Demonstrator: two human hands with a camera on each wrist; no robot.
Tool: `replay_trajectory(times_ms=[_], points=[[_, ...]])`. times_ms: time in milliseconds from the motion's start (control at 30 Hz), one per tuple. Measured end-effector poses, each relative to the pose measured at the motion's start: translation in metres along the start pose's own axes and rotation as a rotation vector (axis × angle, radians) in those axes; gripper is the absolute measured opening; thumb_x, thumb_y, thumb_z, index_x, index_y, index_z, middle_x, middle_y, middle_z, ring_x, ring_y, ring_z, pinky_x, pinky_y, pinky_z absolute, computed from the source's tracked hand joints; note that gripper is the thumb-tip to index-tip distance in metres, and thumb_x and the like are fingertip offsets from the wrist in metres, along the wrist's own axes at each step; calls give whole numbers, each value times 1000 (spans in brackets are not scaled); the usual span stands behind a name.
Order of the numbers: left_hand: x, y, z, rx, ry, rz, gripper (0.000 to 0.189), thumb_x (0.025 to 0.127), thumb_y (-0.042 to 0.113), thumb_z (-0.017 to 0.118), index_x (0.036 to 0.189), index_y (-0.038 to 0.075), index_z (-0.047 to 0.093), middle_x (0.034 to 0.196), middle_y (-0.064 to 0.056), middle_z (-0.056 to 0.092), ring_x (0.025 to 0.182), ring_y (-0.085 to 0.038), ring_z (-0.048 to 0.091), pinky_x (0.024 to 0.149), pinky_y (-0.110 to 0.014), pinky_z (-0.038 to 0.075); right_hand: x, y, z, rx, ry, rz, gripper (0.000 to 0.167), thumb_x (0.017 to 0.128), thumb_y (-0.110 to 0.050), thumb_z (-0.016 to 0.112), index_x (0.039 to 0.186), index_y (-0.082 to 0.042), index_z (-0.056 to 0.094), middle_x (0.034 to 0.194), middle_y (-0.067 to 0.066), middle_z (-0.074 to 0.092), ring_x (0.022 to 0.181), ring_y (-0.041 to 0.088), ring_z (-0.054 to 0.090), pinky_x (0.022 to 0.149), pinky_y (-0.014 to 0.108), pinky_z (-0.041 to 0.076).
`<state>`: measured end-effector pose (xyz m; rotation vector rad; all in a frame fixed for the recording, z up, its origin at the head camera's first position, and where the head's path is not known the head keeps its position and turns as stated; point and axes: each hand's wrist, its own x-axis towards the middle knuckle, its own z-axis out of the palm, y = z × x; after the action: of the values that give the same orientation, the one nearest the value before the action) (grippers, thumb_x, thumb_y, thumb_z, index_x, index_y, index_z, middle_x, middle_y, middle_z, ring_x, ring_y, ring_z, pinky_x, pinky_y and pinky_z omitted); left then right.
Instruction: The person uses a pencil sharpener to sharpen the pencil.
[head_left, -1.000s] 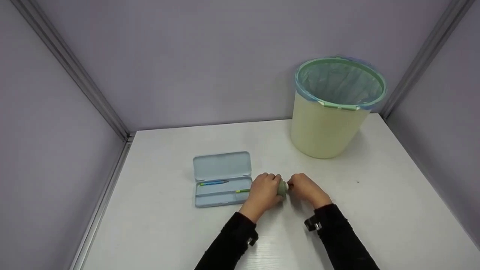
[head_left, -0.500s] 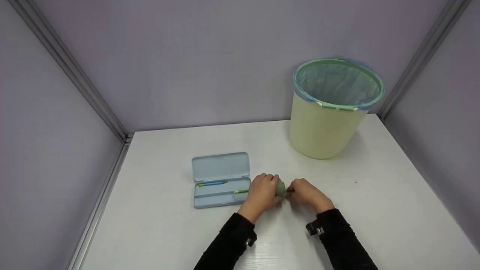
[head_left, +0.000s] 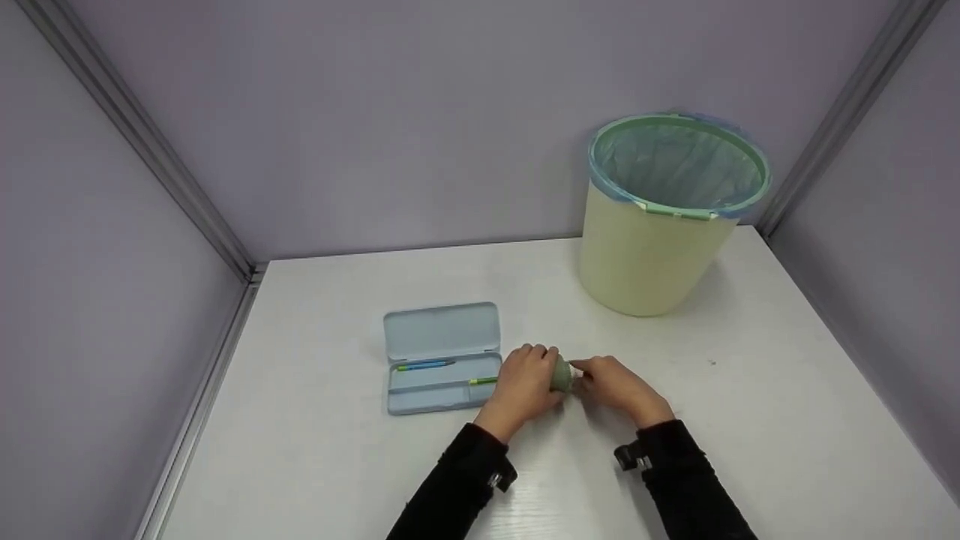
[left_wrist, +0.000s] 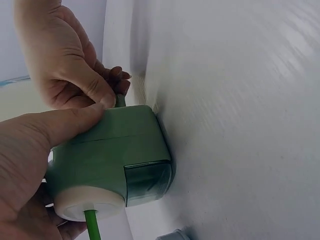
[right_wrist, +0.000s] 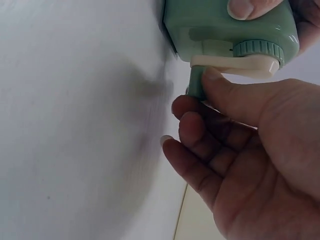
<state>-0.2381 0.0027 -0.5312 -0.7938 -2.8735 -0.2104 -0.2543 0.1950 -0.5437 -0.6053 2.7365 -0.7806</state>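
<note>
My left hand (head_left: 523, 384) grips a green crank pencil sharpener (left_wrist: 112, 145) on the white table, with the thumb along its upper side. A green pencil (left_wrist: 92, 225) sticks out of the sharpener's round cream holder. In the right wrist view, my right hand (right_wrist: 245, 150) pinches the green knob (right_wrist: 196, 82) of the sharpener's cream crank arm (right_wrist: 235, 65) between thumb and index finger. To the left lies an open light-blue pencil case (head_left: 442, 334), holding a blue pencil (head_left: 426, 365) in its upper compartment. The left hand hides most of the sharpener in the head view.
A pale yellow trash bin (head_left: 645, 262) with a green rim and a bluish liner stands at the back right of the table. A tiny dark speck (head_left: 712, 362) lies to the right of my right hand. Grey panels enclose the table at the back and sides.
My right hand has shifted slightly with the crank, which has turned to a different angle. My left hand keeps its grip on the sharpener. The pencil case and bin stay where they were.
</note>
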Motion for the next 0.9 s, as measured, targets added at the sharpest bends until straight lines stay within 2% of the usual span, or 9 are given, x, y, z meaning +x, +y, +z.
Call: replay_trajectory(times_ms=[100, 200, 300, 400, 567, 667, 767, 833, 900], points=[[0, -2, -1, -45, -29, -6, 75, 83, 40, 86, 143, 4, 59, 125, -10, 68, 114, -27, 64, 100, -38, 51, -1, -2, -4, -4, 19, 63, 42, 102, -6, 59, 142, 7, 56, 79, 2, 62, 70, 14, 51, 76, 40, 49], [-2, -5, -2, -122, -51, -16, 87, 82, 38, 87, 151, 3, 49, 132, -13, 66, 121, -28, 62, 104, -39, 49, -1, -6, -8, -17, 74, 83, 43, 103, -8, 59, 143, 7, 54, 77, 3, 61, 70, 15, 52, 79, 44, 51], [-6, -9, -6, -206, -70, -32, 94, 82, 38, 88, 155, 1, 42, 138, -16, 61, 127, -30, 59, 108, -40, 47, -1, -13, -10, -14, 152, 65, 40, 103, -10, 60, 140, 8, 57, 91, 10, 69, 79, 19, 61, 84, 47, 54], [-15, -16, -12, -277, -94, -63, 97, 82, 42, 87, 157, 1, 39, 145, -17, 57, 133, -31, 56, 111, -42, 45, -2, -22, -9, -17, 224, 33, 37, 103, -10, 61, 137, 7, 60, 105, 14, 70, 89, 24, 66, 84, 48, 55], [-30, -25, -16, -347, -95, -89, 100, 82, 49, 85, 158, 3, 38, 147, -16, 55, 134, -31, 55, 111, -44, 45, -2, -36, -3, -15, 310, -49, 40, 102, -16, 65, 137, 3, 60, 111, 13, 66, 100, 29, 67, 87, 47, 55], [-37, -30, -15, -354, -108, -103, 96, 84, 43, 83, 158, 3, 37, 149, -16, 53, 137, -31, 52, 112, -46, 44, 0, -43, 3, -38, 328, -122, 45, 101, -21, 68, 138, 1, 60, 122, 16, 65, 112, 34, 65, 95, 52, 52], [-41, -35, -13, -368, -109, -134, 84, 86, 26, 80, 156, 2, 39, 150, -18, 52, 139, -33, 51, 113, -47, 43, 4, -48, 10, -77, 307, -184, 50, 98, -26, 72, 138, 1, 60, 130, 18, 63, 119, 38, 62, 101, 55, 48], [-43, -37, -11, -369, -71, -154, 73, 87, 14, 77, 151, -1, 46, 146, -19, 55, 136, -34, 53, 111, -46, 45, 8, -51, 14, -94, 292, -222, 53, 96, -28, 74, 138, 1, 61, 131, 18, 62, 121, 38, 61, 103, 56, 47], [-43, -38, -7, -348, 1, -154, 58, 87, 6, 74, 141, -3, 55, 136, -19, 61, 127, -33, 59, 106, -44, 49, 13, -52, 18, -89, 272, -250, 53, 95, -30, 76, 136, 1, 62, 131, 18, 63, 121, 38, 61, 103, 55, 47]])
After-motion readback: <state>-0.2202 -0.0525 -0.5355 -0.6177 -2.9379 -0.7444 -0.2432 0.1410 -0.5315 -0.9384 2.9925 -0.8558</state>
